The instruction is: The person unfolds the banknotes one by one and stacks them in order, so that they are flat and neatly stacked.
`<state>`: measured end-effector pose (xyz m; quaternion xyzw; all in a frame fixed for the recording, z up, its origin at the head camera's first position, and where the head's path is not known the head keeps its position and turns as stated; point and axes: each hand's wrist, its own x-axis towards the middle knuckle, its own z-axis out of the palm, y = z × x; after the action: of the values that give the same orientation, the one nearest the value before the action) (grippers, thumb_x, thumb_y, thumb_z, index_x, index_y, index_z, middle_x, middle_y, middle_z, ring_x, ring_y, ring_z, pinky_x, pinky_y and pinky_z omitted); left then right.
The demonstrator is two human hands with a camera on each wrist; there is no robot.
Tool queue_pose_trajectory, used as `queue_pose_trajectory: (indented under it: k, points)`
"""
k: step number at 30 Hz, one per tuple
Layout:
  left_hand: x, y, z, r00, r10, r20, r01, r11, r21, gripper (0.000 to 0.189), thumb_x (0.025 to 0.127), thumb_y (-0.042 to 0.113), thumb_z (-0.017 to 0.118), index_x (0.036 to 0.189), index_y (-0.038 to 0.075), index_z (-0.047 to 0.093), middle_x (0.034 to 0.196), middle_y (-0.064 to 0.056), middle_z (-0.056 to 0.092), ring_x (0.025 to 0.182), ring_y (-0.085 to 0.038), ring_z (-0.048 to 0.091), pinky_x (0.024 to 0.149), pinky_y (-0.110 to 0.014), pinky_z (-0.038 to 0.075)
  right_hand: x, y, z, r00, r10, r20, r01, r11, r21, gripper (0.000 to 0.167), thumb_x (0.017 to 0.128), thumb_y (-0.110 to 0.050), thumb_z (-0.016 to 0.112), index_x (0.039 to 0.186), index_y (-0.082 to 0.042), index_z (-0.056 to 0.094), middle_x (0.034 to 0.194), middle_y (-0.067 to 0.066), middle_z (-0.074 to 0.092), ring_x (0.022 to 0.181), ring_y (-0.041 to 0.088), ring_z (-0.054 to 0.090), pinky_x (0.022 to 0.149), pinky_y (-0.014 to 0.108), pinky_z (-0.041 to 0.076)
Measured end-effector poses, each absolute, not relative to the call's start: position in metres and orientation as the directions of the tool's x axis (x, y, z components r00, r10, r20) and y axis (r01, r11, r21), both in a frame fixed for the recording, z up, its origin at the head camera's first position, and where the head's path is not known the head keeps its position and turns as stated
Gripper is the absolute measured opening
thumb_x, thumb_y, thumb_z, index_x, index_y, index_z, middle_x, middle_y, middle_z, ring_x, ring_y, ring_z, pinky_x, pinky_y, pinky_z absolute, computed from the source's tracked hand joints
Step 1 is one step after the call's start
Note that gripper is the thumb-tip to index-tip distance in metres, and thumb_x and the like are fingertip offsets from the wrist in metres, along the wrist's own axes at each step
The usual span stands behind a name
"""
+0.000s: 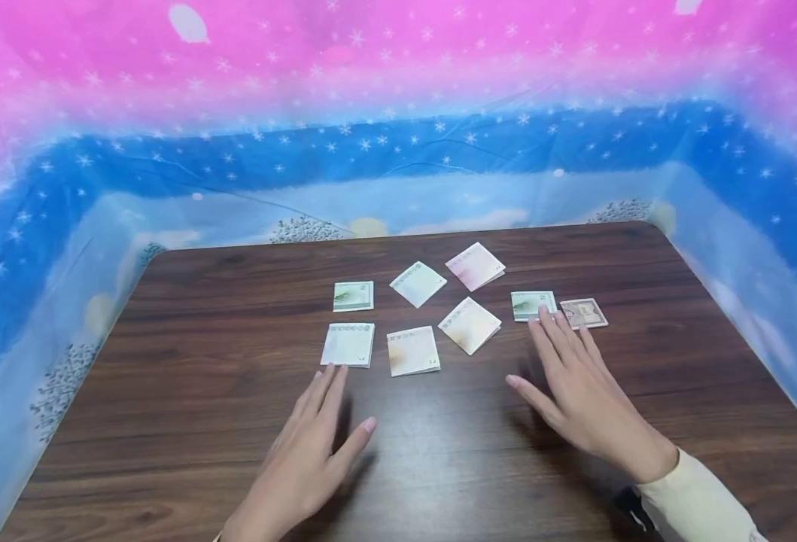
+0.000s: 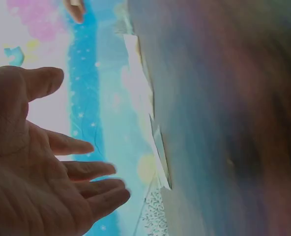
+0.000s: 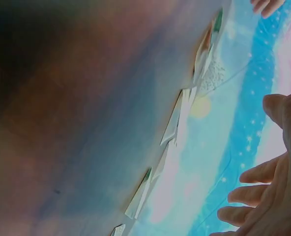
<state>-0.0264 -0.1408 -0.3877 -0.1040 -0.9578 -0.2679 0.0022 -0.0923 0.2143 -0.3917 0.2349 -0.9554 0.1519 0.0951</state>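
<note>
Several folded banknotes lie spread across the table. My left hand [image 1: 303, 444] has its fingers straight and the thumb spread, its fingertips right at the near edge of a pale green banknote [image 1: 348, 345]. The right hand [image 1: 591, 406] is stretched out likewise; its fingertips overlap the lower edges of a green banknote [image 1: 528, 304] and a brown banknote [image 1: 584, 312]. Between the hands lie two pale tan banknotes [image 1: 415, 351], with a light green banknote [image 1: 418, 284] and a pink banknote [image 1: 476, 265] behind them. A smaller green banknote [image 1: 354, 296] sits at back left. Neither hand holds anything.
The dark wooden table [image 1: 188, 421] has rounded far corners. A pink and blue snowflake cloth [image 1: 398, 143] hangs around its back and sides. In the right wrist view, folded banknotes [image 3: 172, 118] stand slightly raised from the tabletop at their folds.
</note>
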Motion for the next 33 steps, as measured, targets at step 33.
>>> queue_pose_trajectory:
  k: [33]
  points:
    - [-0.067, -0.135, -0.396, -0.910, 0.342, -0.233, -0.266, -0.052, 0.963, 0.058, 0.103, 0.025, 0.060, 0.148, -0.005, 0.041, 0.144, -0.026, 0.053, 0.126, -0.036, 0.058, 0.105, -0.040, 0.049, -0.261, 0.185, -0.385, -0.994, -0.111, -0.020, -0.079, 0.812, -0.578, 0.063, 0.094, -0.033, 0.072, 0.130, 0.016, 0.054, 0.126, 0.032, 0.059, 0.114, 0.044, 0.056, 0.102, 0.059, 0.043]
